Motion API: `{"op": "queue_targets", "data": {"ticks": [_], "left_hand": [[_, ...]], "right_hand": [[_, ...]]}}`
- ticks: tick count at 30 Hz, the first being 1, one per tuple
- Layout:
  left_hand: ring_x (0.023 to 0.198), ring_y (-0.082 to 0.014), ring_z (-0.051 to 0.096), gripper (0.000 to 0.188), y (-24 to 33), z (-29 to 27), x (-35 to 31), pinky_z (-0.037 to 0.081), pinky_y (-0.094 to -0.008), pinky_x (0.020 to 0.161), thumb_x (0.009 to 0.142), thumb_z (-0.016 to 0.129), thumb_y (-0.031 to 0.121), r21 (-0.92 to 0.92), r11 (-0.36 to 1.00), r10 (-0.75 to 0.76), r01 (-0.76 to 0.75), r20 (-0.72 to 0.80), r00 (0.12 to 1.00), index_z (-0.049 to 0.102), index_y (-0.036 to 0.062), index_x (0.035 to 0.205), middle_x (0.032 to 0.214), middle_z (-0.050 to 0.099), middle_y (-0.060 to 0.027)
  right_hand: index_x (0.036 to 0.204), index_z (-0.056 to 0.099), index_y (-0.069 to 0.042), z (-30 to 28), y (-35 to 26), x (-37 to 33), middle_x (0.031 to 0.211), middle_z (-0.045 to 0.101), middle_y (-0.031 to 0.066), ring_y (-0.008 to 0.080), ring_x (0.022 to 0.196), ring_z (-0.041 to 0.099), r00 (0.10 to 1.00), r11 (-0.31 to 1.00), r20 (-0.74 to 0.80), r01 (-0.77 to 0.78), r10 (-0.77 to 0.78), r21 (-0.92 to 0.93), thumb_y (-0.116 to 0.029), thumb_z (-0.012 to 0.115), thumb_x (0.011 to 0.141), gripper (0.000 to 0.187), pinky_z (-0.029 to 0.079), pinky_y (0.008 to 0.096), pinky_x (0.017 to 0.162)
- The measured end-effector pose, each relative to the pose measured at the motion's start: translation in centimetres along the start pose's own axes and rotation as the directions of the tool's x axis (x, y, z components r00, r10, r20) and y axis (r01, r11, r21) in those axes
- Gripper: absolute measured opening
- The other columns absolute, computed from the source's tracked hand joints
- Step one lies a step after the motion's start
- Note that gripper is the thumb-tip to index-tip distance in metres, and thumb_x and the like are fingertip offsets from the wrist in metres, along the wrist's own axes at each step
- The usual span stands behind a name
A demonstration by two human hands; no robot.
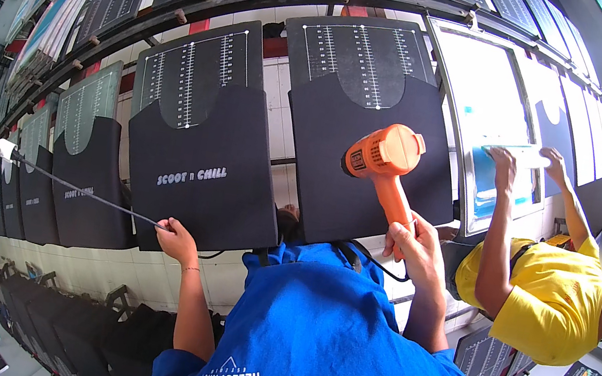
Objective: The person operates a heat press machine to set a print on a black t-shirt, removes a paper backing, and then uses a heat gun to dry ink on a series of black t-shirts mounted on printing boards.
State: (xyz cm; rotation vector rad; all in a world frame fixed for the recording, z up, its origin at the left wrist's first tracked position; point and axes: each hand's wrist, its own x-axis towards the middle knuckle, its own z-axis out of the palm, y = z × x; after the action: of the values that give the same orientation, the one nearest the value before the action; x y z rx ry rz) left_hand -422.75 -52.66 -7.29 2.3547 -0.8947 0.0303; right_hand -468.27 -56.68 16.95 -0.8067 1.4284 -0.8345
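Boards [339, 44] bearing black shirts [205, 145] form a row. My right grip [421, 250] clamps an orange heat gun [394, 155] over one shirt; my left grip [179, 242] clamps a dark cord [95, 195].

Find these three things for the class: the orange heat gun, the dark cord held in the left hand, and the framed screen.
Orange heat gun [387, 157]: head view, on its body.
Dark cord [91, 193]: head view, midway along its stretch.
Framed screen [450, 121]: head view, left rail.
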Motion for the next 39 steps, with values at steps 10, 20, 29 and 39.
{"op": "queue_targets", "data": {"ticks": [10, 20, 29, 39], "left_hand": [[0.075, -0.0329, 0.061, 0.023, 0.3, -0.2, 0.0, 0.047, -0.0435, 0.069, 0.095, 0.054, 0.024, 0.010, 1.000, -0.005, 0.005, -0.004, 1.000, 0.056, 0.0004, 0.094, 0.084, 0.063, -0.0144], [0.074, -0.0310, 0.060, 0.023, 0.2, -0.2, -0.1, 0.047, -0.0436, 0.068, 0.094, 0.054, 0.024, -0.017, 1.000, 0.001, -0.002, -0.024, 1.000, 0.055, 0.0010, 0.091, 0.083, 0.061, -0.0122], [0.074, -0.0313, 0.060, 0.023, 0.3, -0.2, -0.1, 0.046, -0.0437, 0.068, 0.094, 0.053, 0.024, -0.022, 1.000, 0.001, -0.001, -0.011, 1.000, 0.055, 0.0009, 0.091, 0.083, 0.061, -0.0127], [0.074, -0.0313, 0.060, 0.023, 0.0, 0.0, -0.1, 0.046, -0.0432, 0.068, 0.094, 0.054, 0.023, -0.002, 1.000, -0.003, 0.003, -0.011, 1.000, 0.056, 0.0011, 0.092, 0.083, 0.061, -0.0129]], "right_hand": [[0.109, 0.057, 0.001, 0.4, 0.4, -0.1, 0.072, 0.059, 0.0018, 0.0074, 0.061, 0.058, 0.997, 0.996, -0.029, 0.070, -0.071, -0.059, -0.028, 0.063, 0.095, 0.033, 0.043, 0.0201, 0.054], [0.110, 0.057, 0.002, -0.5, 1.0, 0.2, 0.071, 0.058, 0.0010, 0.0070, 0.061, 0.057, 0.997, 0.997, 0.004, 0.072, -0.072, 0.014, -0.026, 0.064, 0.094, 0.033, 0.043, 0.0198, 0.056], [0.110, 0.057, 0.001, 0.1, 0.7, 0.0, 0.070, 0.058, 0.0011, 0.0062, 0.060, 0.056, 0.996, 0.996, -0.044, 0.078, -0.079, -0.032, -0.027, 0.063, 0.095, 0.033, 0.042, 0.0189, 0.055], [0.107, 0.057, 0.000, 0.2, 1.4, 0.5, 0.071, 0.059, 0.0015, 0.0070, 0.060, 0.058, 0.997, 0.997, 0.006, 0.079, -0.079, 0.016, -0.030, 0.065, 0.093, 0.034, 0.043, 0.0191, 0.054]]}}
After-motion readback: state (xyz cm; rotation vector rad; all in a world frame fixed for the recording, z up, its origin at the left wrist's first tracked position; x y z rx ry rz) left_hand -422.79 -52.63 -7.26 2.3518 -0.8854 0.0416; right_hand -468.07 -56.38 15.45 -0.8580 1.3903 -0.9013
